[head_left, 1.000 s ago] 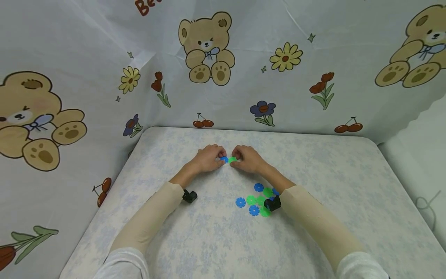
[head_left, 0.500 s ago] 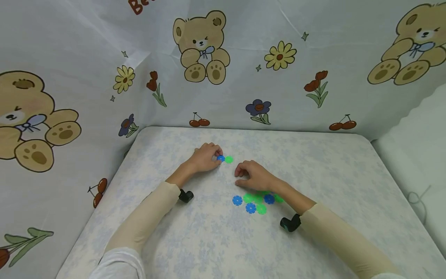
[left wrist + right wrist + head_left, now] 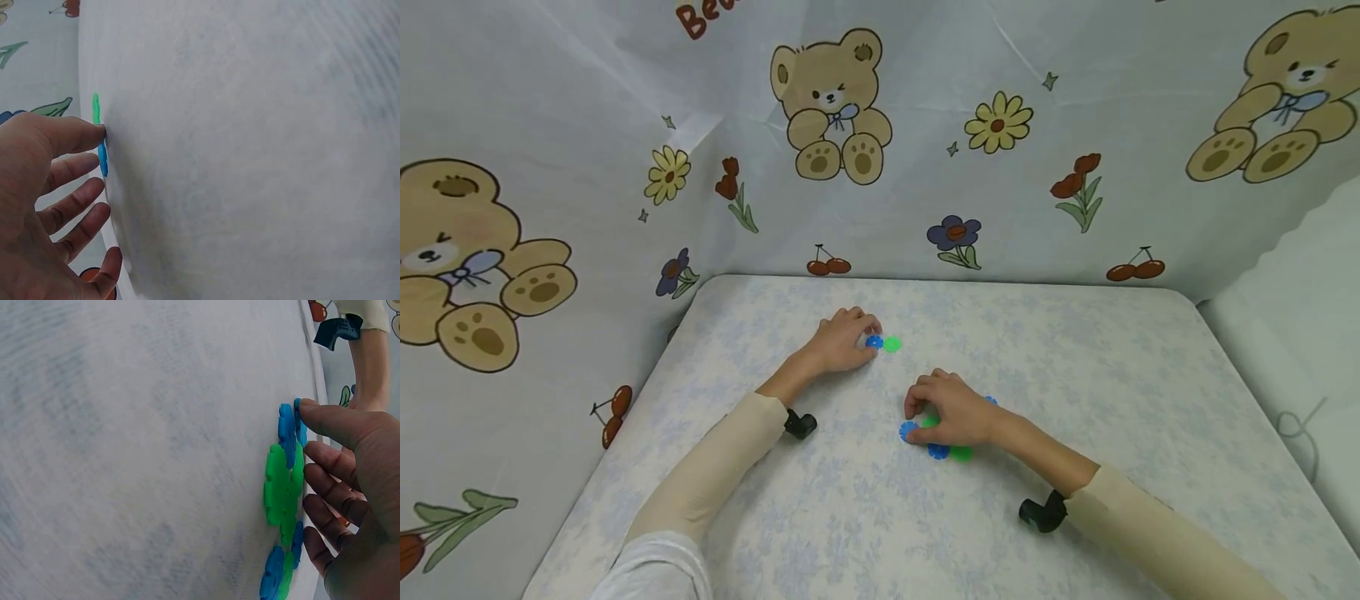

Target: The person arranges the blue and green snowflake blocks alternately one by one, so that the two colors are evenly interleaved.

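In the head view my left hand [image 3: 845, 340] pinches a blue notched plastic disc [image 3: 874, 342] between thumb and index finger; the other fingers spread loosely. A green disc [image 3: 892, 344] adjoins it on the right; the left wrist view shows the pair edge-on. My right hand [image 3: 953, 410] is over a loose group of discs nearer me. Its thumb and index finger hold opposite edges of a blue disc [image 3: 909, 432] at the group's left end. Beyond that, in the right wrist view, lie green discs [image 3: 275, 487] and another blue disc [image 3: 272, 572]. My right hand hides part of the group.
The table [image 3: 820, 508] has a pale patterned cover. A curtain [image 3: 737, 100] printed with bears and flowers stands behind it and to the left. Small black devices, one [image 3: 801, 424] on the left and one [image 3: 1042, 512] on the right, are worn at the wrists.
My right hand has left the green disc beside the left hand and come back toward me, down onto the loose discs. The left hand stays at its blue disc.
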Motion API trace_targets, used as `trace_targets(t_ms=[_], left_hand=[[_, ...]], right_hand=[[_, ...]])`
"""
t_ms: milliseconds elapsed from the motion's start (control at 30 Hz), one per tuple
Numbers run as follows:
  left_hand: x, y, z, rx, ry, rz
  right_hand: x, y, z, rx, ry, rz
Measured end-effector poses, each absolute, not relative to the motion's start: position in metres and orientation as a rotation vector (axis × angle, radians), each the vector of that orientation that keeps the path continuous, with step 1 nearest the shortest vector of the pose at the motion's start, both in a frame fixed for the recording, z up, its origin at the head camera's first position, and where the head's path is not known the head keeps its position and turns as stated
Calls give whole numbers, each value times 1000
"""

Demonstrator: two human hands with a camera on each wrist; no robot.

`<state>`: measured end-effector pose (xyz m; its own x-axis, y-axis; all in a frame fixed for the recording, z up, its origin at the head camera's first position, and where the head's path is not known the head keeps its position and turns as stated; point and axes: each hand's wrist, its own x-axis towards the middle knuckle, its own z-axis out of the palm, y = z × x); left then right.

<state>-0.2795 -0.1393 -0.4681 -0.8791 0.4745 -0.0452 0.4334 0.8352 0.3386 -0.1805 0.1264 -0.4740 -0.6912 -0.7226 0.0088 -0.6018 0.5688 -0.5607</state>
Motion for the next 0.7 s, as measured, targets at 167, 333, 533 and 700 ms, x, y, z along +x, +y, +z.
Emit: trace_targets(t_ms=[167,333,533,700], left_hand=[[-279,-134,-471,721,2908,460],[-281,-126,-472,762,2903,509],[-282,-121,-477,776,2906,515],[-283,-118,-478,781,2914,512]], right_hand=[[-177,127,-477,-1095,2569,-809],[-174,127,-476,-1072,2579,-831],[-175,125,-479,-1044,2595,-856],[-179,125,-478,-1005,2613,-888]])
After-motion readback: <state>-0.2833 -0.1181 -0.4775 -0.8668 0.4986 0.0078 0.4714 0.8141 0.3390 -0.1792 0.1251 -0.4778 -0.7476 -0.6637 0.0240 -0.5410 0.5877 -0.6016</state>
